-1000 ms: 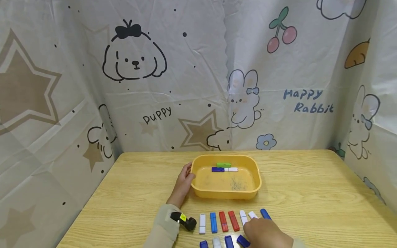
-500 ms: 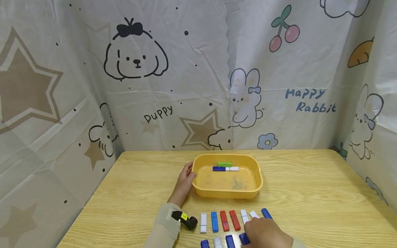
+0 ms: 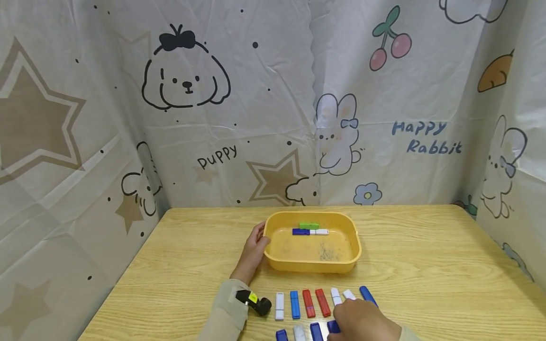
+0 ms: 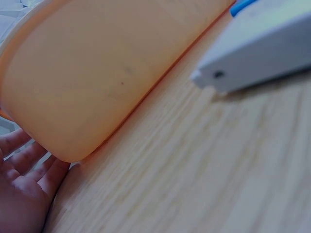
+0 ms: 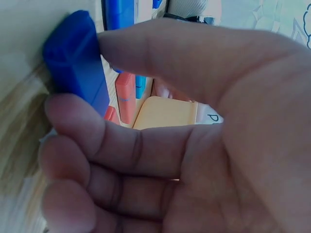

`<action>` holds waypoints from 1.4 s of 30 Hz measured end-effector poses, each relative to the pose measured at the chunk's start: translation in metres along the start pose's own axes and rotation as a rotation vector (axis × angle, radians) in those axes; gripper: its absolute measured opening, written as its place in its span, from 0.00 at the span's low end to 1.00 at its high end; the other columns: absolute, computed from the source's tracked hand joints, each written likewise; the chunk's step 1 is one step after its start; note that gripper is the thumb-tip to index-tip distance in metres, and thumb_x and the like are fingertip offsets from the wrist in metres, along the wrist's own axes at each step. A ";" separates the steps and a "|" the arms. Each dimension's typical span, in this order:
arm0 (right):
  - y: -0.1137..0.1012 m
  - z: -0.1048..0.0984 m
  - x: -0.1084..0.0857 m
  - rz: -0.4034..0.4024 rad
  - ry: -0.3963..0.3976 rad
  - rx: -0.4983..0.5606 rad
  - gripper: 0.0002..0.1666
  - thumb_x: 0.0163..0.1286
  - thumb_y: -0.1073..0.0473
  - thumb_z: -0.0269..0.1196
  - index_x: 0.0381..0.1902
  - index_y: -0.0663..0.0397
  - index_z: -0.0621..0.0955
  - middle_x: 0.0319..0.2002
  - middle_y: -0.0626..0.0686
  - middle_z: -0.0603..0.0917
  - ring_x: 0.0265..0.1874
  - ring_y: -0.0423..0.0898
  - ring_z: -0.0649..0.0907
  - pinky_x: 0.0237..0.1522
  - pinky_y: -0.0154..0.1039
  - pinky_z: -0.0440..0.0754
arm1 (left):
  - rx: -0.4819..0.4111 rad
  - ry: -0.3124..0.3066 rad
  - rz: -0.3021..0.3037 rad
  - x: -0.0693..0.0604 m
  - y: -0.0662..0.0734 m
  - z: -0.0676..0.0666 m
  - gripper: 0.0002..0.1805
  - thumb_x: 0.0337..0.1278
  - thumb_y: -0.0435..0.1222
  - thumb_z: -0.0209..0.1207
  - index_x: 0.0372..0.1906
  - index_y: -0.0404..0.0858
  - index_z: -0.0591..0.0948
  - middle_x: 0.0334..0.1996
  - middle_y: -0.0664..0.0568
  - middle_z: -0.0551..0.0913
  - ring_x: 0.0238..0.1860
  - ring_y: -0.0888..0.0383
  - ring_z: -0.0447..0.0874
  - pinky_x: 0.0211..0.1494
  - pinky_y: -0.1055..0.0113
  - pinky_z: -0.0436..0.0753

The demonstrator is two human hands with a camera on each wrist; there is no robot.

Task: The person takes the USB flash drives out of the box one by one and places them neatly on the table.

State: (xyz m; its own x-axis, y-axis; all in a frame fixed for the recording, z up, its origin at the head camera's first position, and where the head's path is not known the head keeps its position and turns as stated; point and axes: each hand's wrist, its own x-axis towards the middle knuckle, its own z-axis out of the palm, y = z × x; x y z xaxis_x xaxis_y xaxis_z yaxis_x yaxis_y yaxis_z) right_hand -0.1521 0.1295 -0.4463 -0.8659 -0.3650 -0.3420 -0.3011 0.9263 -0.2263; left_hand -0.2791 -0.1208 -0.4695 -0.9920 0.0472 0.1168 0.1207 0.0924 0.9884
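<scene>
My left hand (image 3: 253, 248) holds the left end of a yellow plastic tub (image 3: 313, 266). Its thumb is at the rim and its fingers lie against the outer wall, as the left wrist view shows low at the left. In the right wrist view, my right hand (image 5: 194, 160) pinches a dark blue stick (image 5: 77, 58), like a capped USB stick, between thumb and index finger just at the table top. From the head view the hand's back covers much of that stick's surroundings. The other fingers are loosely curled below the index finger.
A row of similar sticks lies before the tub: white (image 3: 279, 306), blue (image 3: 295, 304), two red, two white, one blue at the right (image 3: 368, 296). A nearer row is partly cut off. Inside the tub lie a green stick (image 3: 309, 226) and a blue-and-white pair (image 3: 301, 232).
The blue stick by my right hand has turned from slanted to straighter and shifted slightly. The right hand moved a little with it. The left hand stays on the tub.
</scene>
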 end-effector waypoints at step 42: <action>0.003 -0.060 0.017 -0.199 0.421 0.211 0.23 0.61 0.44 0.66 0.12 0.43 0.73 0.10 0.39 0.67 0.11 0.35 0.67 0.14 0.30 0.63 | -0.008 0.004 0.000 0.009 -0.021 -0.002 0.29 0.62 0.29 0.47 0.70 0.34 0.63 0.66 0.38 0.68 0.65 0.44 0.68 0.65 0.52 0.70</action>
State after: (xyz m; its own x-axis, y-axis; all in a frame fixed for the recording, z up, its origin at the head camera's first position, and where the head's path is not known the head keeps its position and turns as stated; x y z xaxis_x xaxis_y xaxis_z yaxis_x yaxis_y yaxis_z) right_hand -0.1919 0.1317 -0.3980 -0.8989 -0.4232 0.1137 -0.4271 0.7877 -0.4440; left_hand -0.2907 -0.1242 -0.4890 -0.9922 0.0429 0.1169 0.1202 0.0845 0.9891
